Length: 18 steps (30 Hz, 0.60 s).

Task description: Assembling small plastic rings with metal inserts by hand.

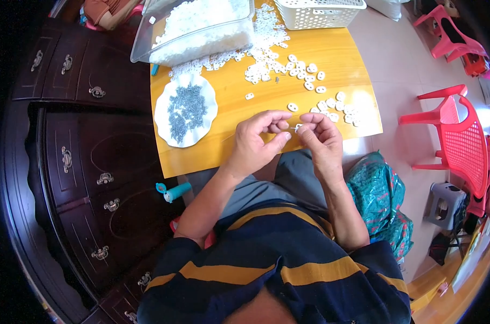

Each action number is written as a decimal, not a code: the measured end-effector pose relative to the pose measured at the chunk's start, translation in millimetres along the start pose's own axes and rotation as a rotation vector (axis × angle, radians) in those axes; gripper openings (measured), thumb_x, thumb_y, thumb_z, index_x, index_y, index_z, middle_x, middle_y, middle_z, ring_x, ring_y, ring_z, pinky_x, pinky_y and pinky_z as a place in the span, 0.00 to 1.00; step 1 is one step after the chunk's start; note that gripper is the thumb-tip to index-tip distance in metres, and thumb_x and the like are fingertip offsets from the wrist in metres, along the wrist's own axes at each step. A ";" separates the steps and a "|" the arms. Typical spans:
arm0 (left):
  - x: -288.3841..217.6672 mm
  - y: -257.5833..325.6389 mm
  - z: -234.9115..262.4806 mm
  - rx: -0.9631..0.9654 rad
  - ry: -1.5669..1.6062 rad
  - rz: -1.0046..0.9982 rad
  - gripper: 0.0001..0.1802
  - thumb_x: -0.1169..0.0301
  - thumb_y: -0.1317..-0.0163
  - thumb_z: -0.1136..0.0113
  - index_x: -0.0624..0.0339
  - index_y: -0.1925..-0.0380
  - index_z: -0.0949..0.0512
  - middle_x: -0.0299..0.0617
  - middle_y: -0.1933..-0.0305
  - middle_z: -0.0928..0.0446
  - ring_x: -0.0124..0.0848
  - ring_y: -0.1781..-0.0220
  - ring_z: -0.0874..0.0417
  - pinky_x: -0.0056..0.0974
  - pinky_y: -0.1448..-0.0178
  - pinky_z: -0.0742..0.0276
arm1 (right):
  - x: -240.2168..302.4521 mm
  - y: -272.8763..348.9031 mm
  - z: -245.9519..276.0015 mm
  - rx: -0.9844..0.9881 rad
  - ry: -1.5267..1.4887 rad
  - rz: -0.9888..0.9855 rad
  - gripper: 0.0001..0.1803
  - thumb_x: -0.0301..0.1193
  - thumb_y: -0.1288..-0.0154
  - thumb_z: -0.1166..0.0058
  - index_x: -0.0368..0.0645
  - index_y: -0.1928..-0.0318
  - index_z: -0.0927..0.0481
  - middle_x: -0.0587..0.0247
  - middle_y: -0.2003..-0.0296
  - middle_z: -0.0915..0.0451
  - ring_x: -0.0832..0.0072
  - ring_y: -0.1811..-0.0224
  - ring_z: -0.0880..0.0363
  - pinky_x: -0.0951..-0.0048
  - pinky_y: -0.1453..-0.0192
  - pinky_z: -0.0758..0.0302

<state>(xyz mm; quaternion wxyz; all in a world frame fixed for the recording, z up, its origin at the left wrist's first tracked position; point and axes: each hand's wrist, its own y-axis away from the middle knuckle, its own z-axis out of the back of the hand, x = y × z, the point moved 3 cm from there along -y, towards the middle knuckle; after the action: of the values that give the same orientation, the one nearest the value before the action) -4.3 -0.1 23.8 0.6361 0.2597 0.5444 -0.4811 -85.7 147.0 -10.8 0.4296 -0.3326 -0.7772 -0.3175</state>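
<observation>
Above the near edge of the yellow table (229,148), my two hands face each other with fingertips close together. My right hand (325,141) pinches a small white plastic piece (298,126) between thumb and fingers, which partly cover it. My left hand (258,141) is beside it, fingers curled and thumb bent inward; anything in its grip is too small to make out. Just beyond my fingertips lies a white oval piece with two holes (292,107). More such ovals (310,78) are scattered farther back. A white scalloped plate (208,127) holds many small grey metal screws or pins (188,110).
At the back stand a clear bin (202,53) heaped with white pieces and a white perforated basket (320,16). Dark drawers (83,156) line the left. A red chair (455,124) and a green patterned bag (377,189) are at right. Another person's arm (115,16) shows far left.
</observation>
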 end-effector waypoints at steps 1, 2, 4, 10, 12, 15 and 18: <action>-0.1 -3.7 0.1 0.033 -0.027 -0.017 0.18 0.82 0.44 0.34 0.62 0.51 0.18 0.44 0.62 0.17 0.30 0.64 0.15 0.33 0.59 0.19 | 0.8 -1.4 4.6 -0.011 0.027 0.030 0.12 0.22 0.30 0.41 0.37 0.47 0.20 0.72 0.63 0.20 0.87 0.63 0.24 0.83 0.58 0.26; -0.9 -8.0 -0.5 0.036 -0.026 -0.019 0.18 0.82 0.44 0.34 0.62 0.51 0.18 0.44 0.62 0.17 0.30 0.64 0.15 0.33 0.59 0.19 | 2.3 -2.6 7.6 -0.014 0.027 0.032 0.12 0.22 0.30 0.41 0.37 0.47 0.20 0.72 0.63 0.20 0.87 0.63 0.24 0.83 0.58 0.26; -1.9 -17.0 -3.4 0.102 -0.229 0.019 0.19 0.77 0.42 0.34 0.60 0.49 0.19 0.45 0.59 0.18 0.36 0.62 0.15 0.38 0.57 0.18 | 5.1 -4.3 12.2 -0.077 0.018 0.015 0.12 0.23 0.29 0.42 0.38 0.48 0.20 0.72 0.62 0.19 0.87 0.64 0.24 0.83 0.59 0.27; 9.7 -35.9 -15.3 0.061 -0.653 -0.200 0.17 0.71 0.38 0.34 0.57 0.48 0.18 0.46 0.58 0.20 0.44 0.59 0.16 0.44 0.55 0.19 | 8.4 -5.6 14.3 -0.108 -0.006 0.016 0.11 0.25 0.28 0.43 0.39 0.48 0.18 0.72 0.64 0.20 0.86 0.68 0.26 0.83 0.62 0.29; 12.5 -39.8 -18.0 0.084 -0.662 -0.210 0.17 0.70 0.38 0.34 0.57 0.49 0.18 0.45 0.59 0.20 0.44 0.59 0.16 0.44 0.55 0.19 | 8.5 -6.4 16.3 -0.112 -0.009 0.024 0.11 0.26 0.28 0.43 0.40 0.48 0.18 0.72 0.64 0.19 0.85 0.69 0.27 0.83 0.63 0.30; 17.0 -42.2 -19.5 0.126 -0.667 -0.212 0.15 0.70 0.38 0.34 0.57 0.52 0.18 0.44 0.61 0.21 0.44 0.59 0.16 0.45 0.56 0.20 | 9.3 -7.1 16.8 -0.121 0.001 0.026 0.11 0.27 0.28 0.44 0.40 0.47 0.18 0.73 0.64 0.19 0.86 0.69 0.27 0.83 0.64 0.31; 17.8 -43.1 -20.0 0.126 -0.672 -0.203 0.11 0.70 0.39 0.34 0.58 0.57 0.18 0.43 0.62 0.21 0.44 0.59 0.17 0.46 0.57 0.20 | 10.1 -7.8 16.2 -0.142 0.003 0.012 0.11 0.27 0.28 0.44 0.41 0.48 0.18 0.73 0.65 0.20 0.86 0.69 0.27 0.83 0.65 0.31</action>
<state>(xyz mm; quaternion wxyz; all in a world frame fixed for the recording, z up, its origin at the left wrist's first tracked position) -52.7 -6.2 10.0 0.7114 0.0703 0.2968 -0.6331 -103.5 157.6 -10.5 0.4079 -0.3663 -0.7501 -0.3699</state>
